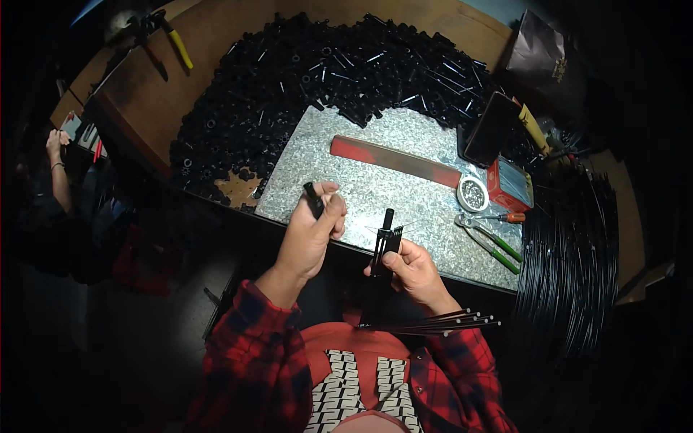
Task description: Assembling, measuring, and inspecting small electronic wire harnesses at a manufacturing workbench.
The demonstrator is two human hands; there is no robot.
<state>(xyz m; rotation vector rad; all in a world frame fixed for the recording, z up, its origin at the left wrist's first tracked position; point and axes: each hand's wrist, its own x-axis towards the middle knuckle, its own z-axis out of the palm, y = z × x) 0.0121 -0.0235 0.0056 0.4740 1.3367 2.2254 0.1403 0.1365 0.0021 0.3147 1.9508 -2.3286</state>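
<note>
My left hand (312,229) is closed around a short black tube (313,199) whose upper end sticks out past the fingers. To its right, my right hand (417,273) pinches a bundle of thin black rods (394,242) between thumb and fingers, just off the front edge of the worktop. On top of one rod stands another short black tube (388,218). A fan of long black rods with pale ends (451,321) lies by my right forearm; whether these are the same rods is hidden. The two hands are apart.
A large heap of black tubes (289,79) lies behind the speckled worktop (303,169). On it are a red-brown bar (393,160), a white round dish (473,193), green-handled pliers (498,247), a screwdriver (514,217) and a red box (507,184). Black rods (570,252) hang at right.
</note>
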